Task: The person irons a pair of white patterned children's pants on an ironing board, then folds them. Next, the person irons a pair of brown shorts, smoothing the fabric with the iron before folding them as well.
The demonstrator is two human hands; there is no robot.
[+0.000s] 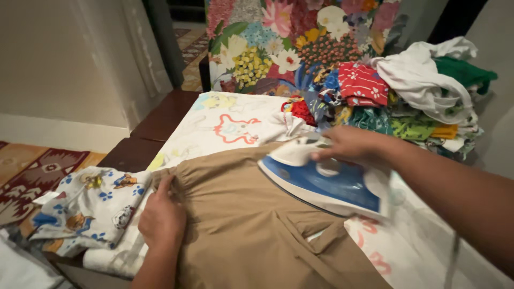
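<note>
A tan garment [251, 225] lies spread over a white printed cloth [214, 128] that covers a low table. My left hand [160, 217] presses down on the garment's gathered left edge, fingers pinching the fabric. My right hand [348, 143] grips the handle of a blue and white clothes iron [321, 184], which rests flat on the garment's upper right part with its tip pointing left.
A heap of crumpled colourful clothes [407, 96] sits at the back right, with a floral panel [289, 43] behind it. A folded white garment with blue paw prints [91, 206] lies at the left edge. A patterned rug [32, 171] covers the floor on the left.
</note>
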